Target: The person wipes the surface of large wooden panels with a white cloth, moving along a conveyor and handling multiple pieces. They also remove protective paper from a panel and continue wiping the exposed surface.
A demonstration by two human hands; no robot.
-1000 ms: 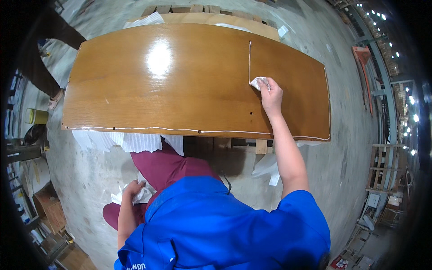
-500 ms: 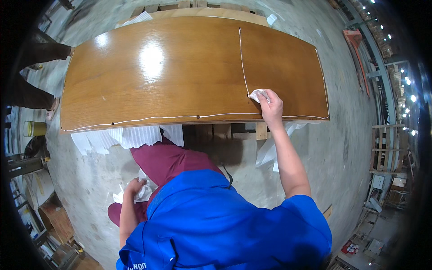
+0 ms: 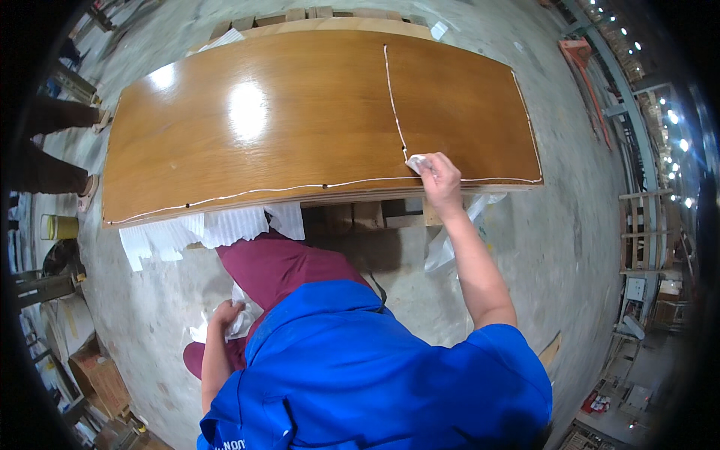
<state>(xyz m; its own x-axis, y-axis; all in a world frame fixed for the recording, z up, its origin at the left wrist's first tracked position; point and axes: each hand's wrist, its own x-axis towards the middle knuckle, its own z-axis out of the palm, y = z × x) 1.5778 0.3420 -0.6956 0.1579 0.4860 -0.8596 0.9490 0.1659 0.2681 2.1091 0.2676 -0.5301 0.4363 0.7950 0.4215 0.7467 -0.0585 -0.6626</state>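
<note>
A long, glossy brown wooden panel (image 3: 300, 112) lies flat before me. My right hand (image 3: 440, 180) pinches a small crumpled white glue bag (image 3: 415, 162) with its tip down at the panel, close to the near edge. A thin white bead of glue (image 3: 391, 97) runs from the far edge to that tip, passing a small dark hole (image 3: 403, 148). More white bead follows the near edge and the right edge, with dark holes (image 3: 325, 186) along it. Down by my left thigh, my left hand (image 3: 227, 311) is closed on a crumpled white plastic sheet (image 3: 241, 324).
White foam sheets (image 3: 225, 227) hang under the panel's near edge, above wooden pallet pieces (image 3: 367, 215). At the left end stand another person's legs (image 3: 60, 169). A yellow-green bucket (image 3: 58, 227) sits on the left; an orange pallet jack (image 3: 586, 82) is at the right.
My right hand has moved slightly toward the near edge, and the white bead now reaches past the dark hole. My left hand stays by my thigh. The view has shifted slightly.
</note>
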